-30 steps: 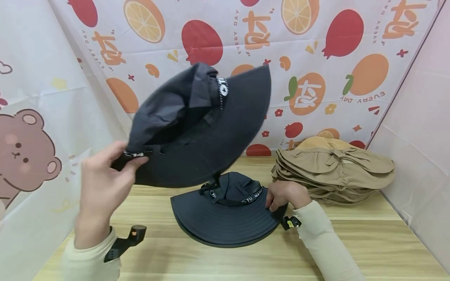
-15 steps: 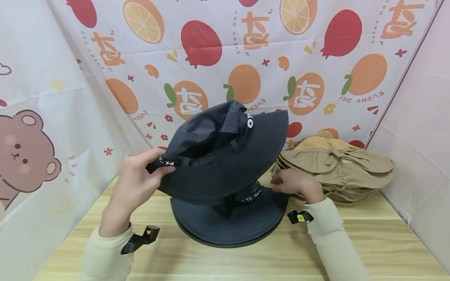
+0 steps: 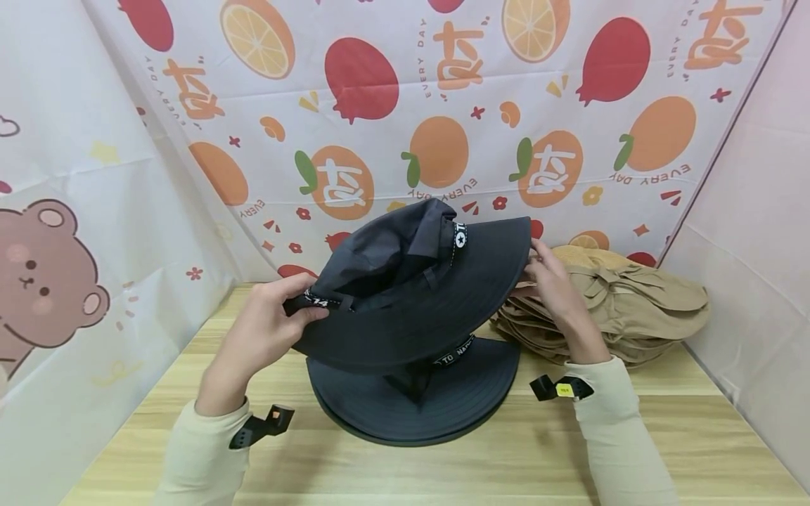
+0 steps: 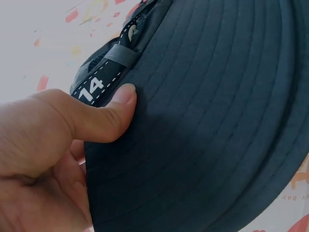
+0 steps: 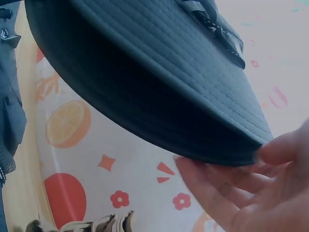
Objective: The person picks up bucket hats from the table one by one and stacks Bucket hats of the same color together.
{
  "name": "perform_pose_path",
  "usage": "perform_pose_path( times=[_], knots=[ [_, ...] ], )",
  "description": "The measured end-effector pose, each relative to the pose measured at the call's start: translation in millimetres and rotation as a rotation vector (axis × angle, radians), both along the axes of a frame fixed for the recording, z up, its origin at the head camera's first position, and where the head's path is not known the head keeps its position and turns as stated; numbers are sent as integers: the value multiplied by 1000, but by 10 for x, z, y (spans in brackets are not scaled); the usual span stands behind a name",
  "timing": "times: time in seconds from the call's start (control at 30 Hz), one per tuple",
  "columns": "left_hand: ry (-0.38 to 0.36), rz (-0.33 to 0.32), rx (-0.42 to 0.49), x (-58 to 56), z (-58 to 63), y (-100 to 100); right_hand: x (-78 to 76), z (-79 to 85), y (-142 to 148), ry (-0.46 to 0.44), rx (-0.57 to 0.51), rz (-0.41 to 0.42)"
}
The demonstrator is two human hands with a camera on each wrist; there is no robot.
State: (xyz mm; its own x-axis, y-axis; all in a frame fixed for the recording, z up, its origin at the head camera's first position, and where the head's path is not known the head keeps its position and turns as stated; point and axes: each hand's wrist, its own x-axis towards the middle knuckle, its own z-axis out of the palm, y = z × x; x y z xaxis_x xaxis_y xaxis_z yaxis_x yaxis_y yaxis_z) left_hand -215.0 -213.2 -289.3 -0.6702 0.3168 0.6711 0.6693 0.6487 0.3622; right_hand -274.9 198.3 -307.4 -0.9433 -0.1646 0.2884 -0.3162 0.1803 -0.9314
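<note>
A black wide-brimmed sun hat is held tilted in the air, its crown folded and its patterned band showing. My left hand pinches it at the left end of the brim; in the left wrist view the thumb presses beside the "14" on the band. At the brim's right end is my right hand. In the right wrist view its thumb and fingers lie on either side of the brim's edge. Directly below, more black hats lie stacked on the table, their crowns partly hidden.
A pile of khaki hats stands at the back right of the wooden table, with a straw-coloured one among them. A fruit-printed curtain hangs behind, and pale curtains close off both sides.
My left hand has brought the raised hat right and down, over the stacked black hats. My right hand has left the stack and risen to the raised hat's right brim.
</note>
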Motion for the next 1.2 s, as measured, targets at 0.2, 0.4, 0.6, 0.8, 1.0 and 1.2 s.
perform_pose_path(
  times=[0.2, 0.4, 0.6, 0.8, 1.0, 1.2],
  knots=[
    [-49, 56, -55, -45, -30, 15, 54, 35, 22, 39, 25, -86],
    [-137, 84, -107, -66, -38, 29, 40, -2, 77, 107, 215, -135],
    [-208, 125, -181, -81, -45, 4, 30, -11, 117, 115, 408, -141],
    [-299, 131, -244, -123, -63, -13, 14, -71, 115, 55, 564, -72],
    [-352, 91, -282, -224, -158, -18, -11, -126, 98, 12, 679, -29],
    [-382, 117, -307, -343, -302, -2, -28, -139, 87, -15, 798, -36]
  ],
)
